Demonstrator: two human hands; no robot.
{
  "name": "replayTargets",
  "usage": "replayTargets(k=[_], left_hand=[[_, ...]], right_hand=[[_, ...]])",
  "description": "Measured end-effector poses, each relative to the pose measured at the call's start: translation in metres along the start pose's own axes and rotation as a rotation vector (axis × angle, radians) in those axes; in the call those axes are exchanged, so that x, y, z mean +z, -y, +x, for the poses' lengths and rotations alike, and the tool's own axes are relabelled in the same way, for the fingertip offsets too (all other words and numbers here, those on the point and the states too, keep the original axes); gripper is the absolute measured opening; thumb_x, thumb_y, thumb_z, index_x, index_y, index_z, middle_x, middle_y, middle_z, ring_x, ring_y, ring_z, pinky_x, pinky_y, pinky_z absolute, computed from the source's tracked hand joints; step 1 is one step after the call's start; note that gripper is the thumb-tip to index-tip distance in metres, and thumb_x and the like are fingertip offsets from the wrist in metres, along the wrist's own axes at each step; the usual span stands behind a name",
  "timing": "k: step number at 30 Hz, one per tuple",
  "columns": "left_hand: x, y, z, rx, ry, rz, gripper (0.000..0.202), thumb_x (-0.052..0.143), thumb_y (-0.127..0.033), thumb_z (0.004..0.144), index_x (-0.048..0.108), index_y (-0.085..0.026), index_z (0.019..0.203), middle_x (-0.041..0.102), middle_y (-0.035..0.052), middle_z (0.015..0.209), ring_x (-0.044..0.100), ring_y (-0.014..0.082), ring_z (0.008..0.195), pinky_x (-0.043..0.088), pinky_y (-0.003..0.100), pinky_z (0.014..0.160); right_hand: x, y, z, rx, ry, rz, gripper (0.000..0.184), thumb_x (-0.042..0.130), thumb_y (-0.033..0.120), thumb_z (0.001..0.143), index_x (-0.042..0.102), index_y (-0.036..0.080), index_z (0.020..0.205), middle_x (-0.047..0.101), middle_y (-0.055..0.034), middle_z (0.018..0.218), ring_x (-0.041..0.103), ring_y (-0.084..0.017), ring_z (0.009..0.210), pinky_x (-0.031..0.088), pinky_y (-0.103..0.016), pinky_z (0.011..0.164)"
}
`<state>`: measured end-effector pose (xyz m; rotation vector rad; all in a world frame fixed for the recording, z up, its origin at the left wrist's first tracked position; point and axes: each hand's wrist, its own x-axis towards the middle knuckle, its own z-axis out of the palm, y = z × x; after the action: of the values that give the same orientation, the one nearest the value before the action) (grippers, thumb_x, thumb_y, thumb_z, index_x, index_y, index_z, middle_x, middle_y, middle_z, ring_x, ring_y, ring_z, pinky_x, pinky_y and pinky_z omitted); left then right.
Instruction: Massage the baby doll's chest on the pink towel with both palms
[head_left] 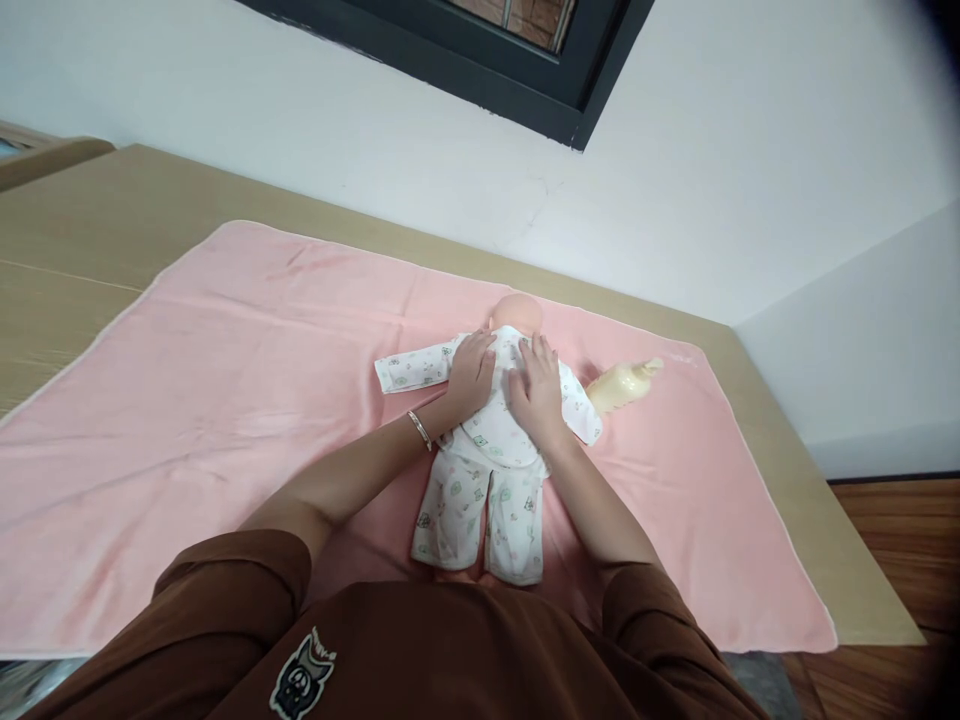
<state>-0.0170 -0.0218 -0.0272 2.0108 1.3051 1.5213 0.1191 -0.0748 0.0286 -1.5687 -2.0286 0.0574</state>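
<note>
A baby doll (pixel 517 312) lies on its back on a pink blanket (pixel 225 400), dressed in a white printed top and trousers (pixel 480 510). My left hand (pixel 471 370) rests flat on the doll's chest near its left-side sleeve, fingers stretched out. A thin bracelet sits on that wrist. My right hand (pixel 538 385) lies flat beside it on the other half of the top, fingers also extended. The doll's bare arm (pixel 622 383) sticks out to the right from its sleeve.
The blanket covers a light wooden table (pixel 90 220) that stands against a white wall. A dark window frame (pixel 525 60) is above. The table's right edge drops to a wooden floor (pixel 900 560). My brown shirt fills the bottom of the view.
</note>
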Motion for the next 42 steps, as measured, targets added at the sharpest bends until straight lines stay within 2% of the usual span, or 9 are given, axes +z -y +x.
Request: replayTargets(k=[5,10,17,22,24,28,30,35,42], left_hand=[[-0.001,-0.001,0.002,-0.02,0.034,0.019,0.053,0.017,-0.041,0.1,0.056,-0.015,0.125,0.06,0.0135,0.134,0.049,0.0207,0.132,0.034,0.044,0.117],[-0.004,-0.004,0.009,-0.054,0.169,0.172,0.045,0.031,-0.033,0.095,0.056,-0.013,0.127,0.057,0.0142,0.138,0.045,0.0231,0.135,0.031,0.043,0.118],[-0.023,-0.066,0.006,-0.059,0.475,0.352,0.054,0.046,-0.032,0.091,0.046,-0.009,0.139,0.038,0.0211,0.152,0.026,0.0385,0.146,0.016,0.058,0.119],[-0.011,-0.136,0.007,-0.065,0.764,-0.28,0.053,0.046,-0.049,0.092,0.048,-0.024,0.138,0.05,0.0087,0.146,0.039,0.0302,0.14,0.025,0.045,0.118],[0.008,-0.153,0.016,-0.229,0.81,-0.574,0.048,0.043,-0.05,0.093,0.053,-0.026,0.133,0.056,0.0064,0.14,0.046,0.0264,0.135,0.032,0.039,0.115],[0.052,-0.17,0.038,-0.894,0.853,-1.013,0.044,0.038,-0.049,0.093,0.059,-0.017,0.114,0.068,0.0145,0.113,0.063,0.0255,0.11,0.047,0.04,0.1],[0.067,-0.178,0.047,-1.083,0.801,-1.184,0.043,0.035,-0.048,0.094,0.058,-0.014,0.107,0.068,0.0162,0.102,0.067,0.0248,0.097,0.052,0.039,0.09],[0.085,-0.192,0.059,-1.301,0.492,-1.375,0.033,0.037,-0.042,0.095,0.055,-0.016,0.104,0.066,0.0119,0.091,0.066,0.0205,0.081,0.056,0.032,0.075],[0.091,-0.178,0.065,-1.444,0.526,-1.375,0.044,0.031,-0.043,0.095,0.054,-0.012,0.116,0.065,0.0169,0.101,0.068,0.0246,0.088,0.058,0.036,0.073]], right_hand=[[0.005,0.001,0.004,0.001,0.212,-0.081,0.05,0.04,0.034,0.098,0.044,0.016,0.144,0.027,-0.0132,0.159,0.015,-0.03,0.15,0.014,-0.056,0.12],[-0.041,0.003,0.006,-0.041,0.324,-0.026,0.048,0.045,0.035,0.097,0.049,0.016,0.141,0.043,-0.0145,0.151,0.032,-0.029,0.145,0.02,-0.054,0.119],[-0.143,-0.017,-0.014,0.051,-0.05,0.129,0.048,0.044,0.043,0.098,0.048,0.026,0.142,0.05,-0.0064,0.147,0.042,-0.023,0.14,0.022,-0.051,0.121],[-0.182,-0.061,-0.029,0.313,-0.215,0.045,0.053,0.04,0.048,0.098,0.045,0.024,0.145,0.048,-0.0084,0.148,0.04,-0.026,0.141,0.033,-0.051,0.116],[-0.185,-0.08,-0.031,0.386,-0.114,-0.003,0.059,0.037,0.05,0.098,0.042,0.019,0.147,0.041,-0.0114,0.152,0.034,-0.029,0.144,0.028,-0.053,0.118],[-0.181,-0.098,-0.03,0.401,0.129,-0.012,0.065,0.033,0.053,0.098,0.04,0.012,0.147,0.03,-0.014,0.157,0.022,-0.028,0.149,0.018,-0.051,0.122],[-0.178,-0.097,-0.027,0.362,0.162,0.032,0.063,0.03,0.053,0.098,0.04,0.015,0.148,0.028,-0.0106,0.159,0.02,-0.025,0.149,0.017,-0.049,0.123],[-0.172,-0.085,-0.019,0.361,0.196,0.058,0.06,0.028,0.047,0.099,0.04,0.013,0.147,0.028,-0.0108,0.158,0.021,-0.024,0.149,0.018,-0.047,0.123],[-0.165,-0.086,-0.013,0.353,0.19,-0.077,0.052,0.022,0.04,0.101,0.052,0.015,0.136,0.043,-0.0144,0.15,0.033,-0.024,0.145,0.013,-0.053,0.122]])
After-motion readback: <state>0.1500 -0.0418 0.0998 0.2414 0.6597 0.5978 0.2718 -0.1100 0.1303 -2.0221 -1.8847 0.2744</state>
